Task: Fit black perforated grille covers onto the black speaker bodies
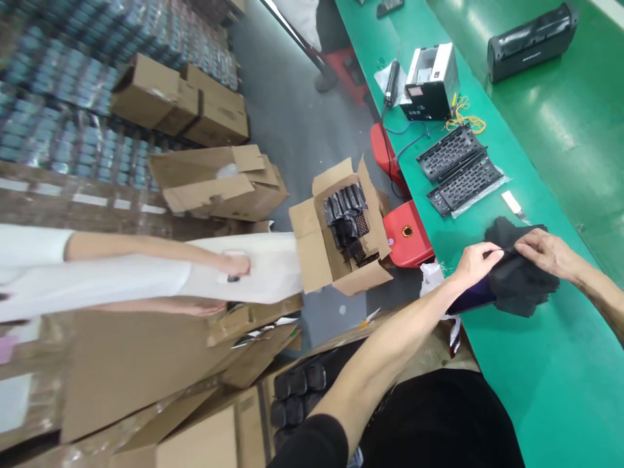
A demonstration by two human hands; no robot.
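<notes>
My left hand [475,260] and my right hand [546,250] both grip a crumpled black cloth [519,276] at the near edge of the green table [536,377]. The left hand pinches the cloth's left edge. The right hand's fingers press on its top. A dark purple flat piece [470,302] shows under the cloth. Two black perforated panels [458,170] lie on the table further away.
An open cardboard box [341,227] of black parts stands on the floor beside red stools [407,237]. Another person in white [146,273] stands at left among cardboard boxes. A white machine [431,81] and a black speaker [531,40] sit on the tables beyond.
</notes>
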